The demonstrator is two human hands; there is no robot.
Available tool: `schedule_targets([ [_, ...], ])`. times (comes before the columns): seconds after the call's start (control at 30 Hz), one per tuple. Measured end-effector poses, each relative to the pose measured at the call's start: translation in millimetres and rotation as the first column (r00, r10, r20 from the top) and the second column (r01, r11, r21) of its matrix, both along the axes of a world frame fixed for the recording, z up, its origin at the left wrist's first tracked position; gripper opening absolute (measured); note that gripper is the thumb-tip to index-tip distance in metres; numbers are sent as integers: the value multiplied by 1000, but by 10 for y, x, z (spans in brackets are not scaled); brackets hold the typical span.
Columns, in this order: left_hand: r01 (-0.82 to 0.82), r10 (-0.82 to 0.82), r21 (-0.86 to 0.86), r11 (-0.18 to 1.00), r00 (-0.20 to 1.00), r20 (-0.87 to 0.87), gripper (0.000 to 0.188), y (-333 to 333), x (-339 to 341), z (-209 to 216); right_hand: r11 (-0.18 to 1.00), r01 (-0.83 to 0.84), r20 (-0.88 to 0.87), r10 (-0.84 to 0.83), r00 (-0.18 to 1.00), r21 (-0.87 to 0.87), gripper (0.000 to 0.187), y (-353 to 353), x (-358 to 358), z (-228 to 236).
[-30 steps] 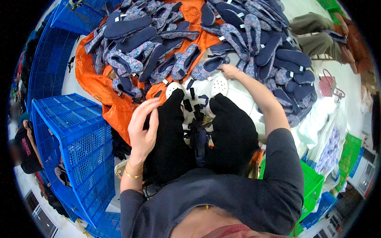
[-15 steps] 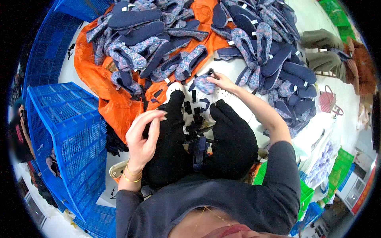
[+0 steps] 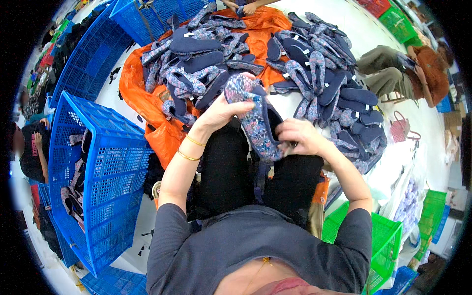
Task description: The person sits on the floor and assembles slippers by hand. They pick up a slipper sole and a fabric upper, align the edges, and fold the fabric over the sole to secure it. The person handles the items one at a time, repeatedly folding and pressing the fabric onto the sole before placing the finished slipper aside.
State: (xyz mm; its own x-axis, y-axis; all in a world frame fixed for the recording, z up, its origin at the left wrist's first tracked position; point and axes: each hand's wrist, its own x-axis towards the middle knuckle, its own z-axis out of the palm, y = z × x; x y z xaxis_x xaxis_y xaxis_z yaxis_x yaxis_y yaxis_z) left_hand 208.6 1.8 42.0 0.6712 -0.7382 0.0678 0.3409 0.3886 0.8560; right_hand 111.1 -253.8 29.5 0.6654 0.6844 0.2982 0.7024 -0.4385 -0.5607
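Observation:
A floral blue-and-pink slipper (image 3: 256, 123) with a dark lining is held up above my lap, tilted, toe away from me and heel toward my right knee. My left hand (image 3: 223, 114) is closed round its toe end, thumb on the patterned upper. At the heel, my right hand (image 3: 301, 137) has its fingers curled onto the rim of the opening. Something small and dark shows at those fingertips, too blurred to name. Just beyond lies a heap of similar slippers (image 3: 196, 64) on an orange sheet (image 3: 135, 73), with another slipper heap (image 3: 339, 93) to the right.
Blue plastic crates (image 3: 115, 172) stand at my left, one with slippers inside. A green crate (image 3: 386, 246) is by my right elbow. A pink bag (image 3: 400, 129) rests beyond the right heap. Another person (image 3: 425, 73) sits at the right; another person's hands (image 3: 246, 8) work at the far edge.
My right hand has drawn back from the floor ahead, and a slipper is now above my lap. My left hand, empty before, has closed on its toe. The view has shifted.

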Motion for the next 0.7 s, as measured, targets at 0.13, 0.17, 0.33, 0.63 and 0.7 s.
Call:
schedule_targets([
  [0.13,-226,135,130,966,859,495,69,-34,-482,14,770,552,-568,-311,762,319,24,-34,-295,147],
  [0.17,-297,153,168,940,808,569,70,-74,-645,63,686,623,-712,-217,668,375,30,84,-350,325],
  [0.33,-597,245,173,784,552,797,78,-214,-1197,-211,657,668,-729,-257,635,350,10,451,-456,353],
  [0.63,-885,311,181,429,333,890,89,-229,-1788,-350,458,705,-710,-200,675,541,16,633,-598,531],
  [0.7,-808,195,294,511,442,875,86,-116,-1828,-230,497,704,-710,-223,668,507,18,644,-679,547],
])
